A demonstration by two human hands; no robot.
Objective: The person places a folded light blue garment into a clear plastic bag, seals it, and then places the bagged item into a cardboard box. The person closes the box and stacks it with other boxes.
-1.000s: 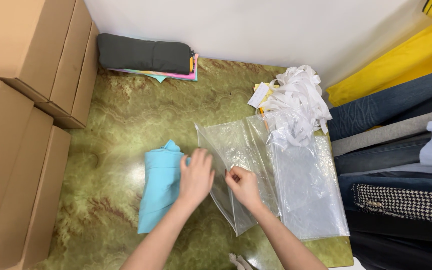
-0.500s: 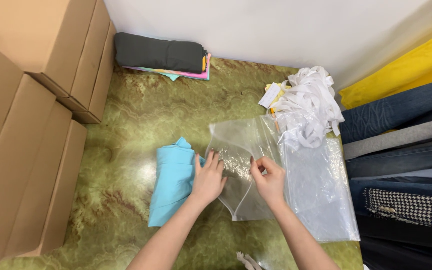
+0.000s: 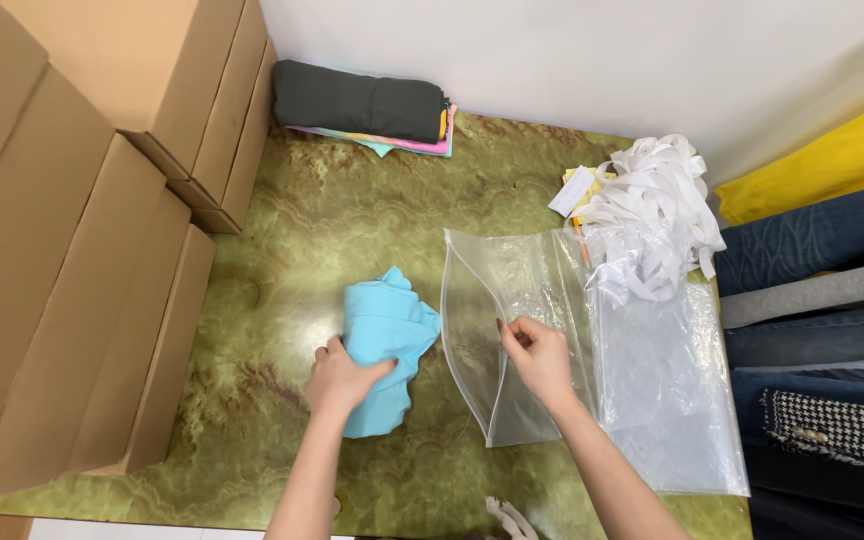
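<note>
Cardboard boxes (image 3: 82,230) are standing along the left of the green marbled tabletop (image 3: 282,240), and just right of them the left hand (image 3: 337,378) is closing its grip on the folded light-blue garment (image 3: 384,340) lying mid-tabletop. Right of that, the right hand (image 3: 540,358) is pinching the clear plastic bag (image 3: 512,300) by its upper layer, with more clear bags (image 3: 662,380) and white straps (image 3: 657,200) lying beyond, beside stacked fabrics (image 3: 822,300).
</note>
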